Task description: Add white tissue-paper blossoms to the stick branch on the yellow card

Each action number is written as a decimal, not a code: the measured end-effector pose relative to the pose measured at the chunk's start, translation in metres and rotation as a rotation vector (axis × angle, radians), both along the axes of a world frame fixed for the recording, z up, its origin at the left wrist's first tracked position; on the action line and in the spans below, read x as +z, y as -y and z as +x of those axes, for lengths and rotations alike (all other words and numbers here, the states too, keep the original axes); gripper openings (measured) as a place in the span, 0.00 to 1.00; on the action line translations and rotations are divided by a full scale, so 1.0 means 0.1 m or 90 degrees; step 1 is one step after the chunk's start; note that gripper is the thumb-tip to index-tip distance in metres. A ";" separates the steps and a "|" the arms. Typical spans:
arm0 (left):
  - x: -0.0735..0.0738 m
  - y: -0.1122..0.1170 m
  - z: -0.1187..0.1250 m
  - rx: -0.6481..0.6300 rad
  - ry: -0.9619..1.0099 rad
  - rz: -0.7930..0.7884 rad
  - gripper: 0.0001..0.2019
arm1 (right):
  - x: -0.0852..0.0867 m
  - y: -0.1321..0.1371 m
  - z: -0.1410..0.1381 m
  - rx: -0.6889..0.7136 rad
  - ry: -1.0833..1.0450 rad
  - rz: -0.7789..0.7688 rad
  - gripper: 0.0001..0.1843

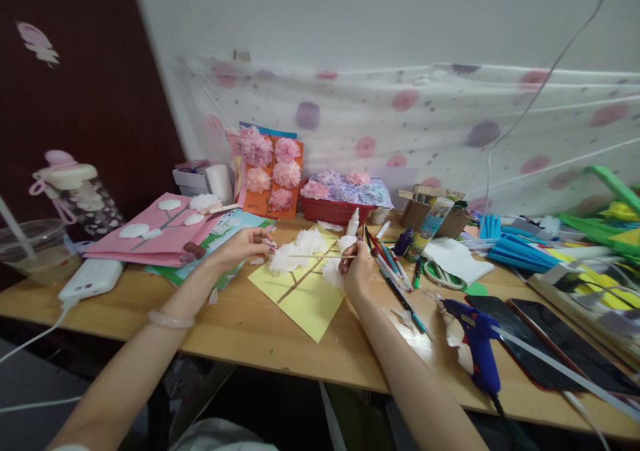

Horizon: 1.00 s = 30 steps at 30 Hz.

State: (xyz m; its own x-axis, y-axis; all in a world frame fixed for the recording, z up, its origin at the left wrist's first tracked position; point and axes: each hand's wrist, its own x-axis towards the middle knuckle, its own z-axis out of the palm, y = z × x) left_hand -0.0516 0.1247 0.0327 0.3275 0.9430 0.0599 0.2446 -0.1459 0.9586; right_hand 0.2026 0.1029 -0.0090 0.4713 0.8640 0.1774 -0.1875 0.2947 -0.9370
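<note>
A yellow sheet of paper (315, 317) lies on the table with a brown branch (300, 283) on it. Fluffy white paper flowers (310, 241) sit along the branch. My right hand (356, 271), over the sheet's right side, is closed around a thin wooden stick (313, 256) that points left across the flowers. At the left edge of the flowers, my left hand (250, 245) has its fingertips pinched together beside a white flower (286, 259). Something small and pale shows at those fingertips, too small to name. A white glue bottle (353, 223) stands just behind my right hand.
Pens (395, 264) lie right of the sheet, then a blue glue gun (475, 344) and dark phones (530, 341). On the left are pink paper (115, 243), a white power bank (90, 279) and a cup (43, 257). A red basket (333, 211) stands behind.
</note>
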 end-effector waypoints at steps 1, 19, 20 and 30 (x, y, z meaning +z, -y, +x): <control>-0.02 0.01 0.06 0.002 0.042 -0.024 0.16 | 0.01 0.00 0.00 -0.004 -0.028 -0.016 0.21; -0.24 0.14 0.14 -0.123 0.150 -0.148 0.26 | 0.07 0.00 -0.03 0.023 -0.142 -0.087 0.22; -0.25 0.13 0.14 -0.119 0.144 -0.145 0.27 | 0.06 0.00 -0.03 0.026 -0.140 -0.086 0.22; -0.27 0.13 0.16 -0.095 0.160 -0.072 0.26 | 0.01 -0.04 -0.01 0.018 -0.077 -0.053 0.21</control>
